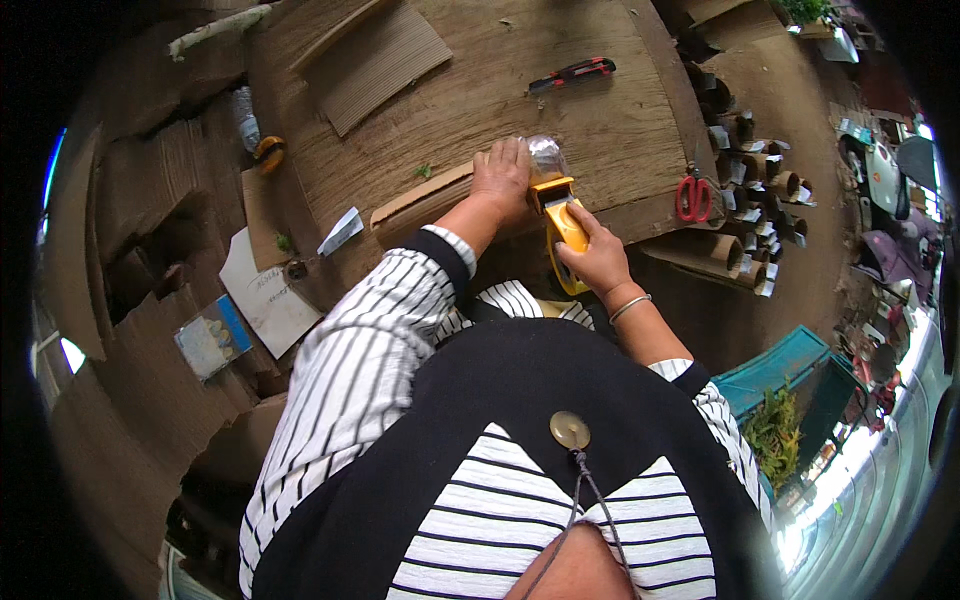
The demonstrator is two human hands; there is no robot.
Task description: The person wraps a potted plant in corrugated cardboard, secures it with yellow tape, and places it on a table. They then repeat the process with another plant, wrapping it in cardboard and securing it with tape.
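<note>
My left hand [501,178] holds down a long folded or rolled piece of cardboard [429,201] near the front edge of the wooden table [450,105]. Shiny clear plastic or tape [546,154] covers the cardboard's right end, just beyond my left fingers. In my right hand [600,255] is a yellow packing-tape dispenser [568,229]. Its head lies against the taped end, and its roll hangs below the table edge. The underside of the cardboard is hidden.
On the table are a black-and-red utility knife [574,75], red-handled scissors [694,198] at the right corner and a corrugated cardboard sheet [379,64]. Several cardboard tubes [739,165] with paper slips stand at right. A plastic bottle [245,120] and a tape roll [270,154] lie left.
</note>
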